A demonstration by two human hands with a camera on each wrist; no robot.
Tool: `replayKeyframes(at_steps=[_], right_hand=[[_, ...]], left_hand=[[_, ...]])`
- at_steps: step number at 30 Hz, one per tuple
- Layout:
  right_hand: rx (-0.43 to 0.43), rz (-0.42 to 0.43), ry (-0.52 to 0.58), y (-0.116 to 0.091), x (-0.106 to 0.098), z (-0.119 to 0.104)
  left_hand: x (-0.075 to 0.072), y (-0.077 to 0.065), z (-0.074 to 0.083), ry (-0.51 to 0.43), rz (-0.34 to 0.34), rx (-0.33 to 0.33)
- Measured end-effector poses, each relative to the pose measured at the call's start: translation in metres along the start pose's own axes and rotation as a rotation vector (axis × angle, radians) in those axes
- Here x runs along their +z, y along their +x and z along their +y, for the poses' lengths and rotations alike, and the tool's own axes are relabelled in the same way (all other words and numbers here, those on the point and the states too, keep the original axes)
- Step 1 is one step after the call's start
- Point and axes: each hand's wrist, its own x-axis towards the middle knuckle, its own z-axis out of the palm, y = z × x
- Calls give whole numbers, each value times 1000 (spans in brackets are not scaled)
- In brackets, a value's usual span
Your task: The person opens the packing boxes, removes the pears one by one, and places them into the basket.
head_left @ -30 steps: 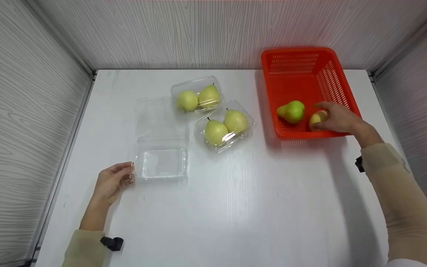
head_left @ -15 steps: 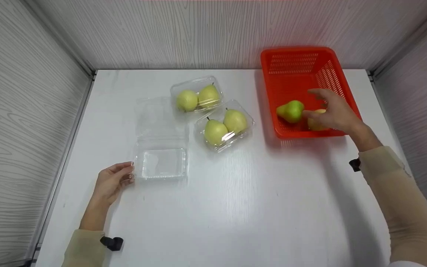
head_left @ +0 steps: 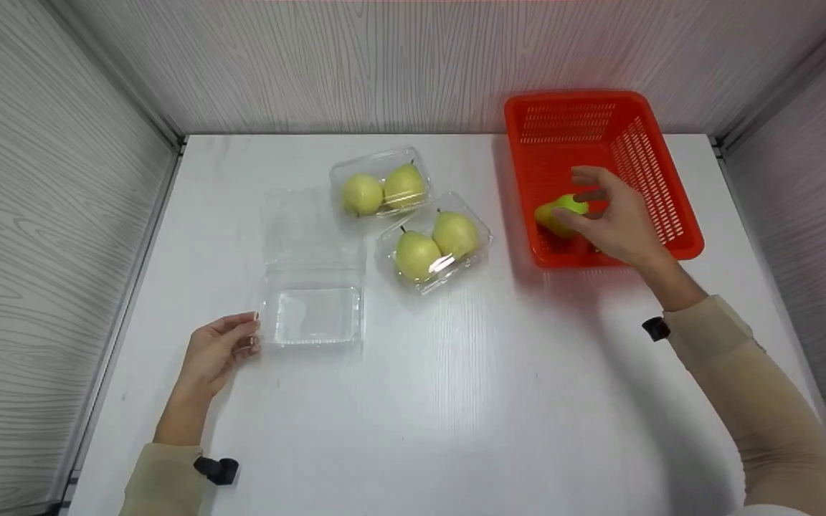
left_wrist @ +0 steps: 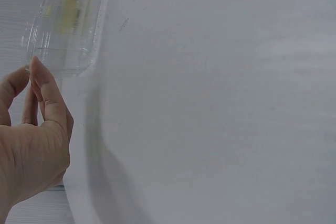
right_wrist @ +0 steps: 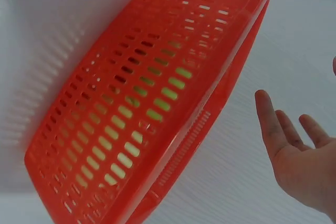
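Observation:
My left hand [head_left: 214, 352] pinches the left rim of an open clear plastic clamshell box [head_left: 316, 315], its lid [head_left: 305, 226] folded back flat. In the left wrist view, thumb and fingertips meet at the edge of the box [left_wrist: 73, 51]. Over the front of a red basket [head_left: 517, 172], my right hand [head_left: 621, 218] hovers with fingers spread and nothing in them. Below its fingertips lies a green pear [head_left: 548, 219]. The hand hides a second, yellower fruit in the head view; pale green and yellow patches show through the basket's slots in the right wrist view.
Two closed clear boxes stand mid-table, each holding two yellow-green pears: one farther back [head_left: 363, 194], one nearer [head_left: 418, 256]. Their corners nearly touch. Wood-grain panels [head_left: 348, 72] enclose the white table [head_left: 456, 394] at the back and both sides.
My right hand has let go of the yellowish fruit, lifted and moved left until it is over the green pear. My left hand and the boxes have stayed still.

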Motion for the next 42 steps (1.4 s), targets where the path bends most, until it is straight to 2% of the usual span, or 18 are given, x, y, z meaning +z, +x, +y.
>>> replayKeyframes(at_steps=[4, 8, 15, 19, 24, 36, 42], right_hand=[[3, 60, 67, -4, 14, -9], [-40, 86, 181, -7, 28, -16], [-61, 62, 369, -18, 59, -27], [-54, 36, 511, -26, 81, -34], [-20, 12, 665, -35, 109, -44], [32, -67, 773, -55, 172, -68], [43, -109, 788, -62, 199, -79]], left_hand=[[0, 0, 0, 12, 5, -1], [0, 0, 0, 16, 5, 2], [0, 0, 0, 1, 1, -4], [0, 0, 1, -9, 3, -11], [0, 1, 0, 25, 4, -1], [-1, 3, -2, 61, 27, -7], [-1, 3, -1, 65, 28, -14]])
